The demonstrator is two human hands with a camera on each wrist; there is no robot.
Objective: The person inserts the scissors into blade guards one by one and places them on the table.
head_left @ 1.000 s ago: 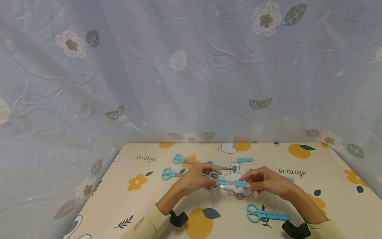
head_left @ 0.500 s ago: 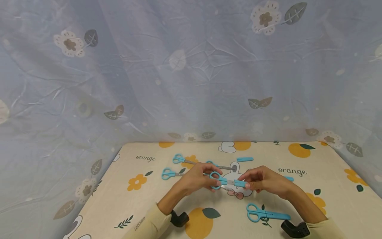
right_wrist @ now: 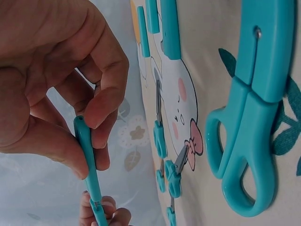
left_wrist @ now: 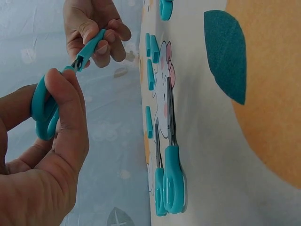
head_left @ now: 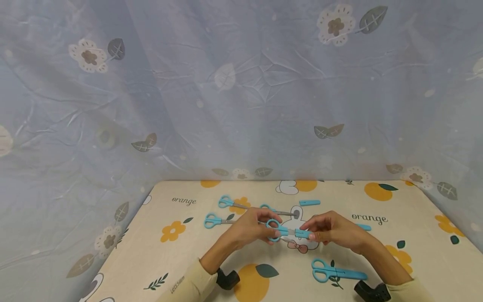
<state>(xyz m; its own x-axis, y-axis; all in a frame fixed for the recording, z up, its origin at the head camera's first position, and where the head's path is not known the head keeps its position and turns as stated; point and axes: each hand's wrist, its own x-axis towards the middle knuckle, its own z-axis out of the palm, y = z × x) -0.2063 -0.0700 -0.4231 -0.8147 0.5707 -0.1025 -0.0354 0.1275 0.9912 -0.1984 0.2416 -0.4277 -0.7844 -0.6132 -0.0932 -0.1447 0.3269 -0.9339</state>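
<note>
In the head view my left hand (head_left: 250, 228) holds a pair of light blue scissors (head_left: 277, 230) by the handle loops, blades pointing right. My right hand (head_left: 333, 228) pinches a blue blade cover (head_left: 302, 233) at its far end between thumb and fingers. The cover sits over the blade tips, with a short stretch of metal showing between it and the handles. Both are held above the table, as the left wrist view shows, where the cover (left_wrist: 89, 49) lines up with the scissors (left_wrist: 44, 108). In the right wrist view, fingertips press both sides of the cover (right_wrist: 89, 160).
Covered scissors (head_left: 337, 272) lie near the front right. Several uncovered scissors (head_left: 213, 220) lie left and behind the left hand. A loose cover (head_left: 310, 202) lies at the back, another cover (head_left: 364, 227) behind the right hand. A patterned curtain (head_left: 241, 92) hangs beyond the tablecloth (head_left: 203, 268).
The cover has slid a little further left over the blades, so less metal shows between it and the handles. Both hands keep their grip and have barely moved.
</note>
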